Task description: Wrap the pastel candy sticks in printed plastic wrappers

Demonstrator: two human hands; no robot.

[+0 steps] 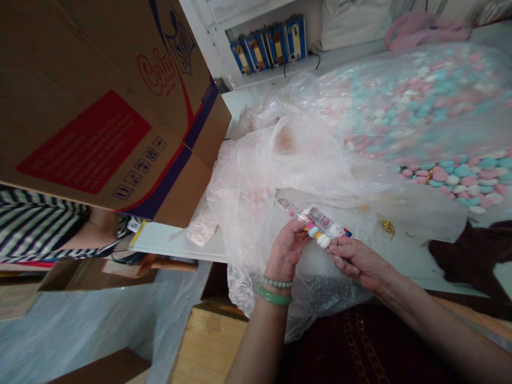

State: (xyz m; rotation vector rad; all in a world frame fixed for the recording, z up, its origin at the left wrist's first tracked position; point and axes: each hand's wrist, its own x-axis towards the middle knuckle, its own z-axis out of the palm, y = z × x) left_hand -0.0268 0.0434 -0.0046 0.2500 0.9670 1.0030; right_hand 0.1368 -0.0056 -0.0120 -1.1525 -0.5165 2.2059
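Observation:
My left hand [290, 245], with a beaded bracelet and a green bangle at its wrist, is closed on a narrow printed wrapper [287, 205]. A short row of rounded white, blue and yellow candy pieces [319, 237] runs from that hand toward my right hand [354, 260]. The fingers of my right hand are pinched at the white end of the row. Just behind the pieces lies another printed wrapper [324, 221], on the crumpled clear plastic [256, 176]. Whether the pieces sit inside clear film I cannot tell.
A large clear bag [420, 101] of pink, blue and white candies fills the right back, with loose-looking pieces [468, 178] at its opening. Gold twist ties [387, 228] and a dark brown cloth [468, 256] lie at right. A big cardboard box [104, 106] and another person's arm [94, 234] are at left.

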